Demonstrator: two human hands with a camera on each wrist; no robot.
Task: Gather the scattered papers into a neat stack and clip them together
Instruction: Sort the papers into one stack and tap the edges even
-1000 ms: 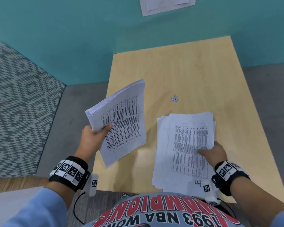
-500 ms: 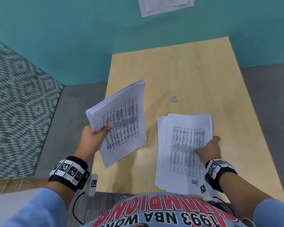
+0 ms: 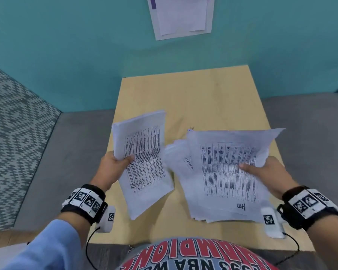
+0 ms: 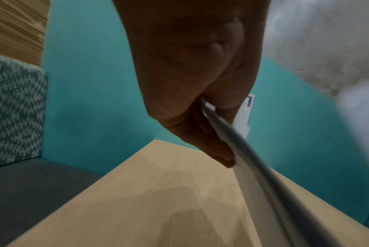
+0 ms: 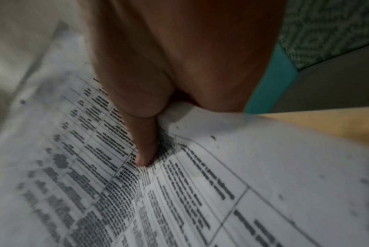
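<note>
We read "1993 NBA WOR" and "AMPION" upside down in red on the shirt (image 3: pixel 193 256) at the bottom of the head view, and a handwritten mark like "Hm" near the lower edge of the right-hand bundle's top sheet. The printed tables on both top sheets are too blurred to read. We count two bundles of papers. The left hand (image 3: pixel 110 168) holds the left bundle (image 3: pixel 142 162) tilted above the table (image 3: pixel 203 98), its grip pinching the edge, thumb on the printed face and fingers (image 4: pixel 211 147) underneath. The right hand (image 3: pixel 265 172) grips the looser, fanned right bundle (image 3: pixel 222 172) above the table's near right part, thumb (image 5: pixel 145 147) pressed on the top sheet; its other fingers are hidden beneath. One small blue binder clip (image 3: pixel 190 129) peeks out just past the right bundle's far edge. We count two marker-tagged wristbands, one per wrist, and one cluster of sheets (image 3: pixel 180 15) pinned on the teal wall.
</note>
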